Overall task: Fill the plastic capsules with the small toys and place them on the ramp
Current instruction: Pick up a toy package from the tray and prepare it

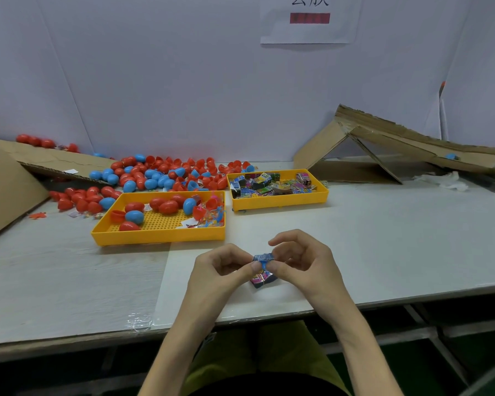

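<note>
We see thumbs and forefingers of the left hand (217,270) and right hand (303,262) curled in, pinching a toy packet (264,257) held between them above the near table edge; just beneath is perhaps a second packet. Farther off sit the capsule tray (157,235), the toy tray (280,204) and, far right, the ramp (397,138).

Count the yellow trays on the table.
2. The left tray holds red and blue capsules and some small toys; the right tray, slightly farther back, holds printed packets. None appears hidden.
</note>
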